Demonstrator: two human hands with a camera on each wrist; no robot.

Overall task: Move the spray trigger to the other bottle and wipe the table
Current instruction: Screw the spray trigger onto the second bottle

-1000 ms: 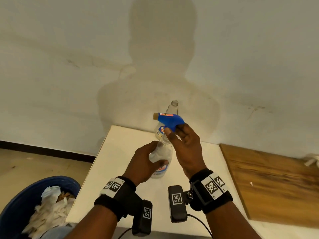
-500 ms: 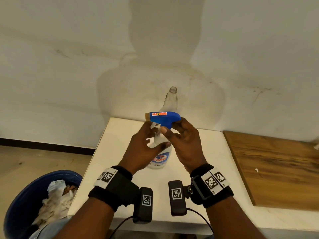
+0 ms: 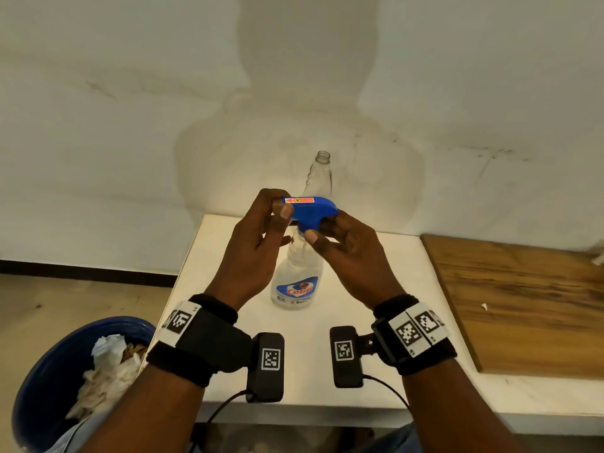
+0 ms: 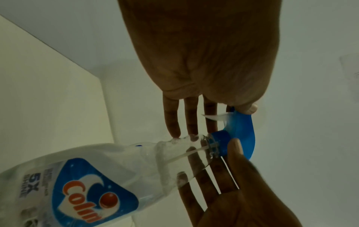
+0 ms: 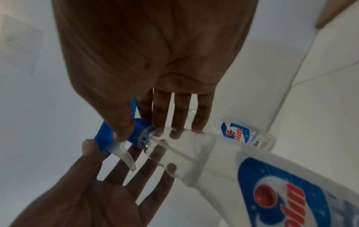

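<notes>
Up above the tabletop's middle, both hands pinch the blue trigger on the Colin bottle: left hand at its nozzle, right hand at its collar. An open bottle stands near the far edge.

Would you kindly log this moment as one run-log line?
left hand: pinches spray trigger | right hand: grips trigger collar | front bottle: on table

Spray bottle front label: "Colin" in red on blue, "5X" beside it. Smaller print below unreadable. Red sticker with arrow on blue spray trigger: text unreadable.
</notes>
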